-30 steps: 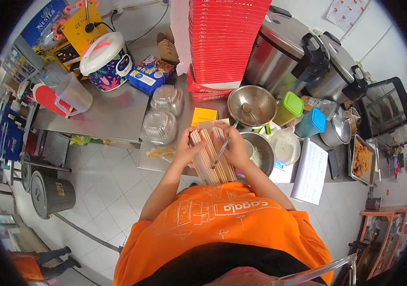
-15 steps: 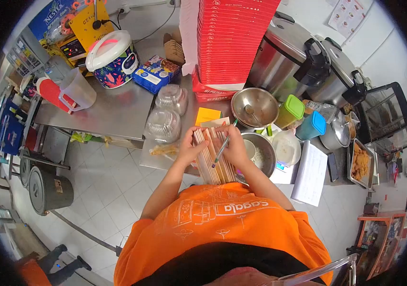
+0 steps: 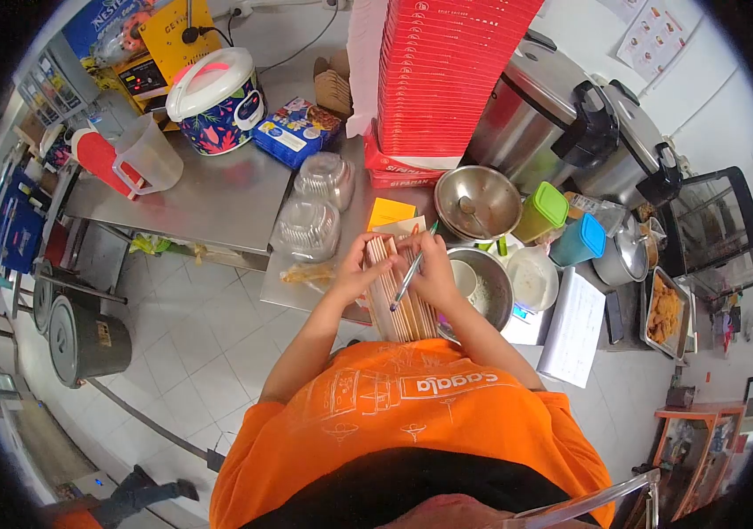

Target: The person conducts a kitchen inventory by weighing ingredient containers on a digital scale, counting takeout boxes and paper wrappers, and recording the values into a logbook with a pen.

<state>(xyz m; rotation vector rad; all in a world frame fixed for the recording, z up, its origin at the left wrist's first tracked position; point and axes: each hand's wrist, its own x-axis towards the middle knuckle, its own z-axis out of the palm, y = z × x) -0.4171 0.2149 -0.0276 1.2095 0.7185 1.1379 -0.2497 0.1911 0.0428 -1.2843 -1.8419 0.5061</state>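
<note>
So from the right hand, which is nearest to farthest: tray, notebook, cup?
1. Cup, just right of the right hand, in a bowl.
2. Notebook, farther right.
3. Tray, farthest right, with food in it.

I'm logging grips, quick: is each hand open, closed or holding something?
Left hand: closed, gripping the stack of thin pieces.
Right hand: closed, holding a pen against the same stack.

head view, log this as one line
left hand: holding pale stack of thin sheets; right hand: same stack, plus slim pen; round steel bowl: spoon inside
</note>
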